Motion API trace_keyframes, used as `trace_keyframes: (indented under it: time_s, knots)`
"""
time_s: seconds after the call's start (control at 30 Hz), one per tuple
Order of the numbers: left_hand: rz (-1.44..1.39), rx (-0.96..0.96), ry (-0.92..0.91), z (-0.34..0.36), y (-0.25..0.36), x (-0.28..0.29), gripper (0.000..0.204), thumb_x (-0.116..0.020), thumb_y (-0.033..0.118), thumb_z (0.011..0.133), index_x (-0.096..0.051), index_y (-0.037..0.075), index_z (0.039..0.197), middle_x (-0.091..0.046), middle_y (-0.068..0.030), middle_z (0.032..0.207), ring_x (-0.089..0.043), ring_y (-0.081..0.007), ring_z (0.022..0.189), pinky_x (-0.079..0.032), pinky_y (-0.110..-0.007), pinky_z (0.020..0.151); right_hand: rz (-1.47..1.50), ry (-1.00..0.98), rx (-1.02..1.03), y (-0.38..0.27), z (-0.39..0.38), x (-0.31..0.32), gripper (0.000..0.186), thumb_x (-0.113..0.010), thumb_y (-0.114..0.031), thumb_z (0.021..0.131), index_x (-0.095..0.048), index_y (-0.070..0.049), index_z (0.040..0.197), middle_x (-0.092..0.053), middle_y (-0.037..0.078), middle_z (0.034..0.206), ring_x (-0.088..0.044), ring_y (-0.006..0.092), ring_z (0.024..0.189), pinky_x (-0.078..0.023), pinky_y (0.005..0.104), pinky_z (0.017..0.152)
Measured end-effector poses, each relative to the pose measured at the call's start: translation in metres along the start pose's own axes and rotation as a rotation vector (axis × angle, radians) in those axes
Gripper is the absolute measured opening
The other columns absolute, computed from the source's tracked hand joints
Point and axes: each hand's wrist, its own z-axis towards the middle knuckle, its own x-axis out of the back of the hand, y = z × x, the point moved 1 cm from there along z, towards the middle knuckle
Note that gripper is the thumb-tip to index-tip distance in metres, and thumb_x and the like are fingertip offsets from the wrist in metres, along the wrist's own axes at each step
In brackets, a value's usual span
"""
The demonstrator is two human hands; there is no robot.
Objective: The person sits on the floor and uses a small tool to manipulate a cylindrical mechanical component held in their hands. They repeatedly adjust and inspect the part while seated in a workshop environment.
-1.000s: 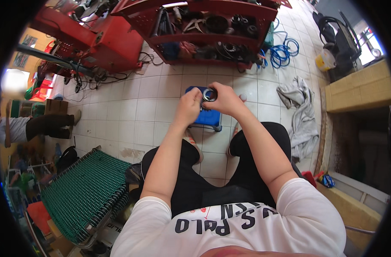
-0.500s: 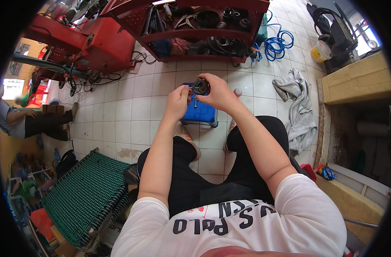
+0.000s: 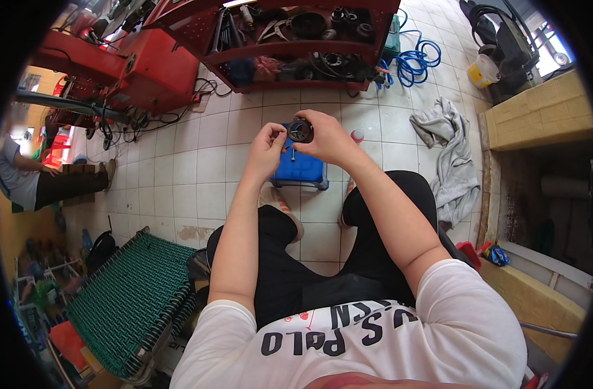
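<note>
A dark, round, ring-like metal part (image 3: 301,130) is held up in front of me. My right hand (image 3: 324,138) grips it by its right side, fingers curled over the top and thumb below. Just left of the part is my left hand (image 3: 268,149), its thumb and fingers pinched together; whatever they hold is too small to make out. Beneath both hands stands a small blue plastic stool (image 3: 301,171) with a flat top. A slim shiny bolt (image 3: 293,155) lies on that top, just below the part.
Beyond the stool is a red tool cart (image 3: 290,48) loaded with tools and parts. A coiled blue hose (image 3: 413,68) and a crumpled grey cloth (image 3: 442,162) lie to the right. At left are a green woven seat (image 3: 131,298), a red machine (image 3: 157,81) and another person (image 3: 34,172).
My left fingers have drawn slightly away from the ring-like part, and a gap shows between them. My right hand still holds the part. The whole view has shifted a little.
</note>
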Motion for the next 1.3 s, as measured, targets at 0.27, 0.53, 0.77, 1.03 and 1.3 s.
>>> trace_keyframes:
  time_s: [0.27, 0.53, 0.77, 1.03, 1.3]
  knots:
    - [0.024, 0.186, -0.018, 0.001, 0.001, 0.007, 0.028, -0.055, 0.028, 0.107, -0.066, 0.003, 0.101, -0.063, -0.0009, 0.082, -0.056, -0.008, 0.074, -0.047, -0.024, 0.07, 0.017, 0.004, -0.019, 0.004, 0.0, -0.002, 0.054, -0.08, -0.016, 0.069, -0.063, 0.003, 0.117, -0.068, 0.022, 0.11, -0.065, 0.039, 0.106, -0.053, 0.042, 0.093]
    - [0.091, 0.114, -0.032, 0.001, -0.001, 0.009, 0.025, -0.058, 0.025, 0.105, -0.068, 0.002, 0.1, -0.063, 0.0016, 0.083, -0.057, -0.0071, 0.075, -0.048, -0.024, 0.071, 0.0, 0.007, -0.001, 0.004, 0.0, -0.003, 0.054, -0.08, -0.016, 0.069, -0.063, 0.003, 0.117, -0.068, 0.022, 0.111, -0.065, 0.0394, 0.106, -0.053, 0.0421, 0.093]
    - [0.322, -0.041, -0.002, -0.003, 0.014, 0.01, 0.02, -0.064, 0.015, 0.101, -0.07, -0.002, 0.11, -0.071, -0.004, 0.086, -0.065, -0.0122, 0.078, -0.053, -0.027, 0.073, 0.0, -0.014, -0.022, 0.004, -0.001, -0.001, 0.054, -0.079, -0.018, 0.069, -0.064, 0.003, 0.116, -0.069, 0.022, 0.108, -0.066, 0.0388, 0.105, -0.054, 0.0422, 0.092]
    - [0.228, 0.024, -0.027, -0.001, 0.005, 0.01, 0.036, -0.055, 0.034, 0.107, -0.067, 0.0, 0.104, -0.066, -0.0017, 0.084, -0.059, -0.0098, 0.074, -0.05, -0.025, 0.069, 0.022, -0.023, -0.071, 0.002, 0.0, 0.003, 0.055, -0.081, -0.018, 0.071, -0.064, 0.003, 0.119, -0.072, 0.02, 0.106, -0.071, 0.0318, 0.1, -0.056, 0.0366, 0.089]
    - [0.024, 0.195, -0.072, -0.001, -0.008, 0.006, 0.037, -0.053, 0.036, 0.108, -0.062, 0.005, 0.089, -0.059, 0.0015, 0.078, -0.052, -0.0076, 0.07, -0.044, -0.024, 0.063, -0.061, -0.029, -0.016, 0.006, -0.001, 0.001, 0.055, -0.08, -0.018, 0.071, -0.064, 0.003, 0.118, -0.07, 0.023, 0.106, -0.07, 0.0365, 0.099, -0.055, 0.0387, 0.088]
